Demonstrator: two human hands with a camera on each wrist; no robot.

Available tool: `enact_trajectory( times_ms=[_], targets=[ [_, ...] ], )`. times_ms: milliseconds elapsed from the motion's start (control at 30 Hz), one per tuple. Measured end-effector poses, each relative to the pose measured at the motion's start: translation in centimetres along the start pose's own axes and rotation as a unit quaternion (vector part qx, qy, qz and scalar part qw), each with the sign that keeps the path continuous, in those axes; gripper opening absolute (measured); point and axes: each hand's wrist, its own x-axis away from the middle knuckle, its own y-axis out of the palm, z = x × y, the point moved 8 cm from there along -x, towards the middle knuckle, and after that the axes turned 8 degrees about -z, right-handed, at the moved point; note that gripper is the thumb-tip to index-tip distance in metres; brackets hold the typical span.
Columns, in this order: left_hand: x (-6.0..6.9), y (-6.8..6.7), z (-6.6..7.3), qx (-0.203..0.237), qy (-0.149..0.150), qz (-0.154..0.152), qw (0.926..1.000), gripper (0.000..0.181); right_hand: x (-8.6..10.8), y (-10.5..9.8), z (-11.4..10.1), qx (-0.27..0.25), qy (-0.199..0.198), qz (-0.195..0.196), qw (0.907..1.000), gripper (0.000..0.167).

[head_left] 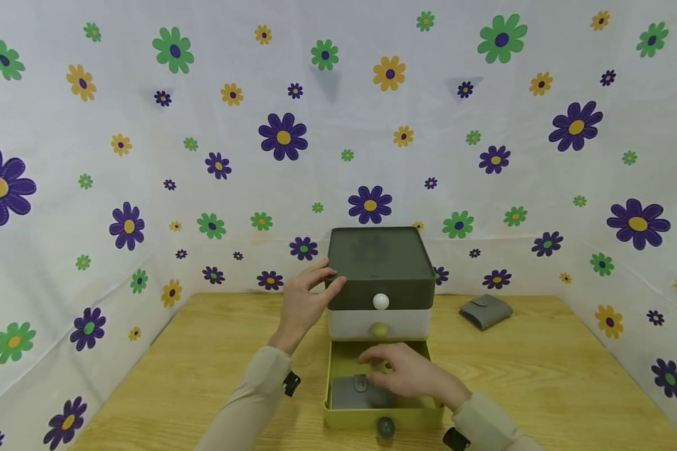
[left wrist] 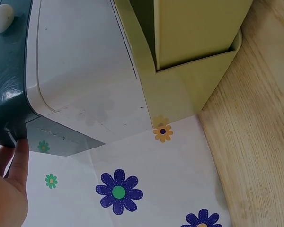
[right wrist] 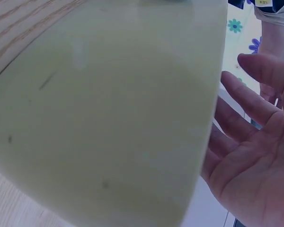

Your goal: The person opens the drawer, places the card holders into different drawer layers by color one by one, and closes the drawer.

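Note:
A small three-tier drawer unit (head_left: 380, 294) has a dark green top, a white middle and a yellow-green bottom drawer (head_left: 338, 418), which is pulled out. My left hand (head_left: 306, 299) rests on the unit's upper left front corner, its fingers touching the dark tier in the left wrist view too. Inside the bottom drawer lies a grey wallet (head_left: 346, 393) with a snap strap, its right part hidden. Above it hovers my right hand (head_left: 414, 373), fingers loosely bent and holding nothing. The right wrist view shows its fingers (right wrist: 246, 99) spread apart behind the drawer front.
A second grey wallet (head_left: 486, 311) with a strap lies on the wooden table (head_left: 519, 369), right of the drawer unit. Round knobs stick out from the drawers, a dark one (head_left: 386, 428) on the lowest. Flower-printed white cloth (head_left: 338, 169) hangs behind and at both sides.

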Motion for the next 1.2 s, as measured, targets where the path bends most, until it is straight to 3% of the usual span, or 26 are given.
enact_trajectory(
  times_ms=[300, 600, 767, 900, 1067, 1200],
  targets=[
    [0.0, 0.1, -0.2, 0.007, -0.007, 0.004, 0.9999, 0.026, 1.1, -1.0, 0.1, -0.021, 0.0, 0.027, 0.9994, 0.029],
    [0.1, 0.1, -0.2, 0.011, -0.018, 0.001, 0.9998, 0.027, 2.4, -2.2, 1.5, -0.019, 0.006, 0.061, 0.9979, 0.025],
    [0.0, 0.1, -0.2, 0.016, -0.02, -0.003, 0.9997, 0.027, 3.0, -3.3, 2.0, -0.017, -0.002, 0.096, 0.9953, 0.022],
    [-0.1, 0.2, -0.2, 0.017, -0.02, -0.002, 0.9997, 0.026, 3.7, -4.3, 2.7, -0.029, 0.015, 0.143, 0.9892, 0.018],
    [-0.1, 0.1, -0.3, 0.015, -0.017, 0.001, 0.9997, 0.026, 4.7, -5.8, 3.6, -0.022, 0.039, 0.223, 0.9739, 0.016],
    [-0.1, 0.1, -0.2, 0.012, -0.016, 0.003, 0.9998, 0.026, 5.4, -6.5, 3.8, -0.008, 0.047, 0.257, 0.9652, 0.014]
  ],
)
